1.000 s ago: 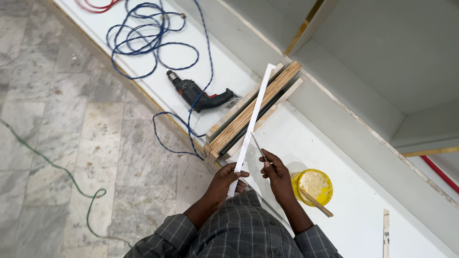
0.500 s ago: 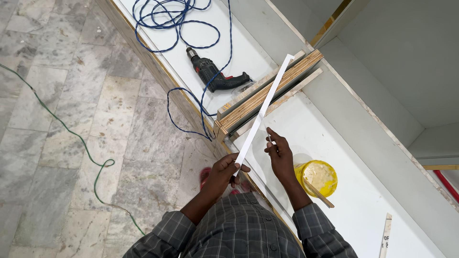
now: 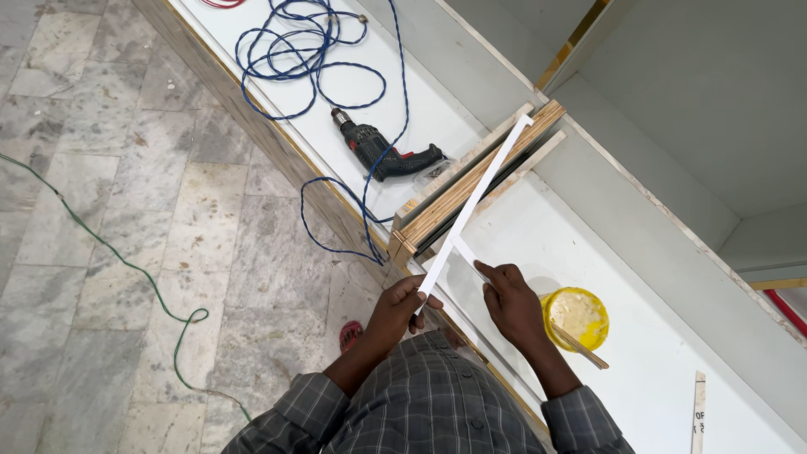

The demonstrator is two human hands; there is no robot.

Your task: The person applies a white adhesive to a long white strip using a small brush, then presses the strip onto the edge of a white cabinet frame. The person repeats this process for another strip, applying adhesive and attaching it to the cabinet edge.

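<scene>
Far out left of the white strip, a green cable snakes over the marble floor, well apart from my work. Nearer the strip, up on the white cabinet top, a blue cord lies coiled, trailing down to the dark drill resting just left of the strip's far half. My left hand is clenched around the strip's near end, pinning it so it stays steady, I reckon. The strip runs up and away from me, its far end lying over the stacked wooden boards, which prop it off the surface. My right hand sits just right of the strip, fingers pinched on a thin peeling film coming off its face. Further right of the strip sits a yellow tub with a stick across it, close to my right wrist, so that side is a little crowded.
</scene>
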